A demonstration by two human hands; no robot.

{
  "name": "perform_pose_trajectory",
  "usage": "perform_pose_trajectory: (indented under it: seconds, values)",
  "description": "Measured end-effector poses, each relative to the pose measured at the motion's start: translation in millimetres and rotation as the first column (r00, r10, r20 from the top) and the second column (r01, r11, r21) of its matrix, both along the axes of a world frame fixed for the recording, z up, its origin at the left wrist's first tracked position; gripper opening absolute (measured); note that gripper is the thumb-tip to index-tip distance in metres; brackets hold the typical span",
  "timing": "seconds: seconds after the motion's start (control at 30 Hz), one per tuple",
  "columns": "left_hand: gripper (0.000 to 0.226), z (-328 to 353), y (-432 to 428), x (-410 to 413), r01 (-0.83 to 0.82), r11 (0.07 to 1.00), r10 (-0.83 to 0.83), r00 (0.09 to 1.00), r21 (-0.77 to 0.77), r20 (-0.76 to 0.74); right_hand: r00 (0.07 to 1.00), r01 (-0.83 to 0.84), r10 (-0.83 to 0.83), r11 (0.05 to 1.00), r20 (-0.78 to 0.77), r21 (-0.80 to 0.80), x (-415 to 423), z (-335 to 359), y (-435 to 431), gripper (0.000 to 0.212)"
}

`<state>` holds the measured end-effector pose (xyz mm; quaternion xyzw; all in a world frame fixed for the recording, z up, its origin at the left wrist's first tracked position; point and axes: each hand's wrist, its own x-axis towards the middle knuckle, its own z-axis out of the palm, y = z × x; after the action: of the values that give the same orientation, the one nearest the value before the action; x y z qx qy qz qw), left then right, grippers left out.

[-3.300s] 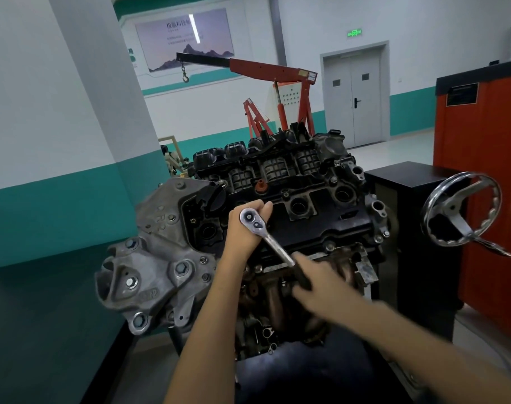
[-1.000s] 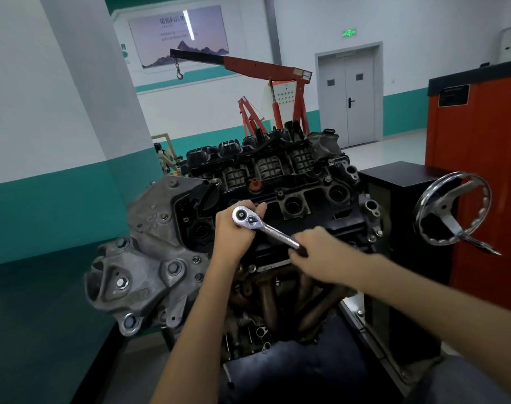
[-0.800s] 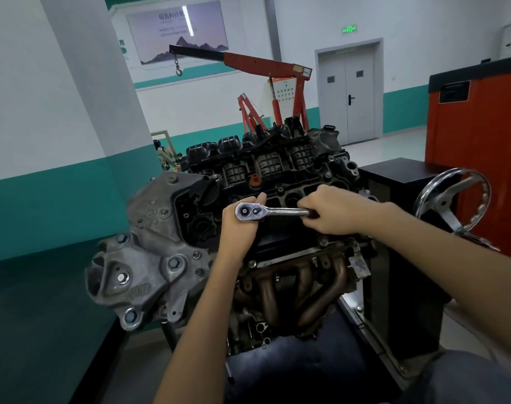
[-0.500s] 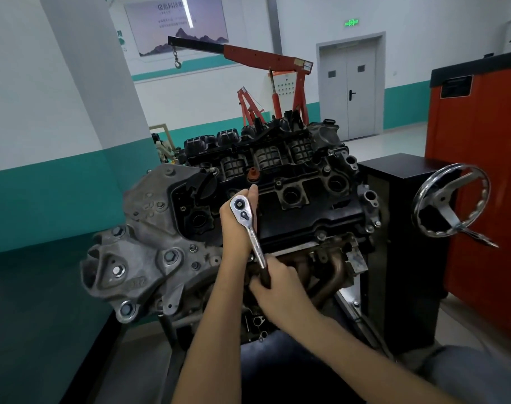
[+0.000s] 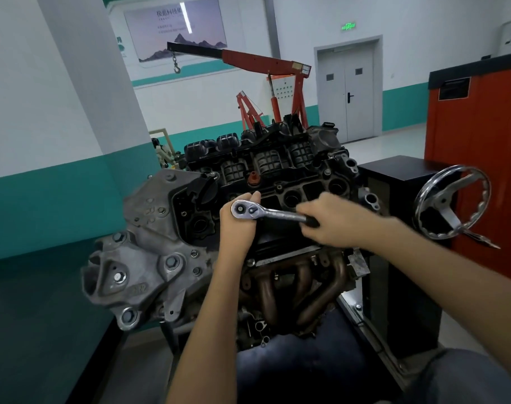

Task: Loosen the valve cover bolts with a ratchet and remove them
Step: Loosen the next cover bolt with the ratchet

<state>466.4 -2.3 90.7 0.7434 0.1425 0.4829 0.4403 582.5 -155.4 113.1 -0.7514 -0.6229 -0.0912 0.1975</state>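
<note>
My left hand (image 5: pixel 237 228) cups the head of the ratchet (image 5: pixel 273 212) from below, fingers curled up round its far edge so the tips show just past the chrome. My right hand (image 5: pixel 334 224) is wrapped round the black grip at the other end, and it looks a little blurred on my feed. The ratchet lies nearly level between the two hands, head to the left, handle running right and slightly down. Its head sits over the near left part of the black valve cover (image 5: pixel 280 239). Any bolt beneath it is hidden by the head and my left palm, so I cannot see it. Just beyond my left fingertips an orange cap (image 5: pixel 252 179) stands up from the cover, and beyond the shaft I see round plug wells (image 5: pixel 291 198). Below both wrists the rusty manifold (image 5: pixel 302 284) curves down the front of the engine (image 5: pixel 266 161), and a grey cast bracket (image 5: pixel 149 228) juts out left of my left forearm. To the right of my right forearm a chrome handwheel (image 5: pixel 452 211) sticks out beside a black stand (image 5: pixel 394 173), with a red cabinet (image 5: pixel 481 135) behind it. Far past the hands a red crane (image 5: pixel 263 58) stands near a grey double door (image 5: pixel 347 91).
</note>
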Motion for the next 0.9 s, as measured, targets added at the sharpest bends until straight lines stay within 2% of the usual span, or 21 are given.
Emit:
perform_pose_trajectory:
  seconds: [0.07, 0.17, 0.23, 0.3, 0.33, 0.4, 0.47, 0.53, 0.63, 0.7, 0.77, 0.83, 0.9]
  values:
    - [0.051, -1.3, -4.1, 4.1, -0.023, 1.0, 0.023, 1.0, 0.003, -0.001, 0.972, 0.015, 0.016, 0.992, -0.236, 0.129, -21.4, -36.9, -2.3, 0.023]
    - [0.047, 0.0, -9.2, 7.9, -0.051, 0.998, 0.05, 0.998, 0.041, 0.027, 0.814, 0.087, 0.086, 0.96, -0.575, 0.267, -67.0, -82.9, 6.6, 0.023]
    - [0.043, 0.8, -10.5, 8.3, -0.05, 0.999, 0.048, 0.996, 0.022, 0.075, 0.688, 0.128, 0.148, 0.939, -0.71, 0.32, -98.0, -97.8, 24.0, 0.012]
    - [0.045, -0.1, -9.9, 7.4, -0.074, 0.997, 0.071, 0.995, 0.033, 0.067, 0.62, 0.158, 0.164, 0.932, -0.767, 0.327, -116.6, -101.4, 35.8, 0.004]
    - [0.046, -0.5, -8.7, 6.3, -0.085, 0.995, 0.083, 0.995, 0.042, 0.047, 0.633, 0.164, 0.145, 0.935, -0.761, 0.314, -116.1, -99.0, 36.3, 0.005]
    - [0.05, -0.6, -3.3, 4.8, -0.072, 0.996, 0.072, 0.997, 0.047, -0.003, 0.738, 0.133, 0.091, 0.952, -0.668, 0.277, -97.8, -88.1, 28.6, 0.016]
    - [0.052, 0.3, 2.9, 2.6, -0.028, 0.997, 0.033, 0.997, 0.07, -0.071, 0.872, 0.058, 0.037, 0.983, -0.489, 0.177, -64.8, -66.9, 13.8, 0.021]
    - [0.053, 2.9, 6.2, 0.0, 0.014, 0.995, -0.002, 0.993, 0.102, -0.115, 0.959, 0.001, 0.009, 0.999, -0.285, 0.035, -28.1, -35.2, 0.7, 0.013]
    - [0.053, 4.8, 8.2, -2.7, 0.044, 0.989, -0.026, 0.991, 0.138, -0.13, 0.997, -0.002, 0.007, 0.997, 0.075, -0.071, 2.5, 13.7, -3.7, 0.007]
    - [0.052, 3.3, 5.1, -3.5, 0.024, 0.994, -0.016, 0.997, 0.102, -0.079, 0.979, 0.021, -0.012, 0.999, 0.203, -0.044, 4.1, 23.7, 0.6, 0.012]
    - [0.051, 0.7, 0.8, -1.9, -0.025, 0.999, 0.025, 1.0, 0.028, -0.008, 0.988, 0.066, -0.069, 0.998, 0.14, 0.023, -5.7, 7.1, 0.5, 0.008]
    - [0.052, -2.3, -2.8, 1.7, -0.05, 0.999, 0.051, 0.998, -0.019, 0.039, 0.989, 0.106, -0.094, 0.989, -0.111, 0.103, -25.4, -30.1, -1.1, 0.012]
    - [0.05, -3.3, -6.9, 5.7, -0.073, 0.997, 0.074, 0.995, -0.023, 0.063, 0.907, 0.123, -0.044, 0.979, -0.42, 0.164, -57.5, -67.7, 3.6, 0.019]
